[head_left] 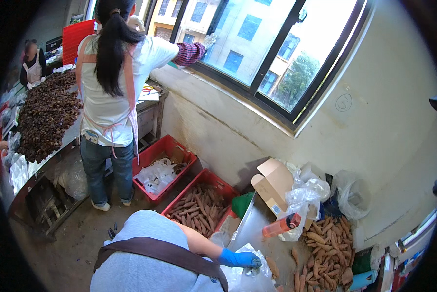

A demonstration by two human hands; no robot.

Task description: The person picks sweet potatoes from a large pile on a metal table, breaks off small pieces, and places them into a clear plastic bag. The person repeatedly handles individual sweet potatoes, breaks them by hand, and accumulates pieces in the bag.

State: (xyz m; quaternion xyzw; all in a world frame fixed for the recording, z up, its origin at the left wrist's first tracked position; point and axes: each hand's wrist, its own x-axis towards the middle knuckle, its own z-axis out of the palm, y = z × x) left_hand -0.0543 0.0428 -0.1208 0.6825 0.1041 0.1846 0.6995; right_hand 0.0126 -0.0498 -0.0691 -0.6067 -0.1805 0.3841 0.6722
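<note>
My left hand [242, 258], in a blue glove with darkened fingertips, reaches over a grey worktable [255, 222]. Its fingers are closed on a clear plastic bag [247, 279] at the picture's lower edge. What the bag holds is hard to make out. My right hand is out of view. Just right of the bag lies a sweet potato [272, 267], with another sweet potato [294, 256] a little farther over. A large heap of sweet potatoes [329, 252] covers the table's right part. Between the heap and my hand a red bottle [281, 225] lies tilted against plastic bags [302, 197].
An open cardboard box [273, 182] sits at the wall end. On the floor stand a red crate [225, 188] of sweet potatoes and a red crate [189, 164] with plastic bags. A co-worker [112, 84] reaches to the window [240, 40]. Dark brown pieces [46, 113] cover another table.
</note>
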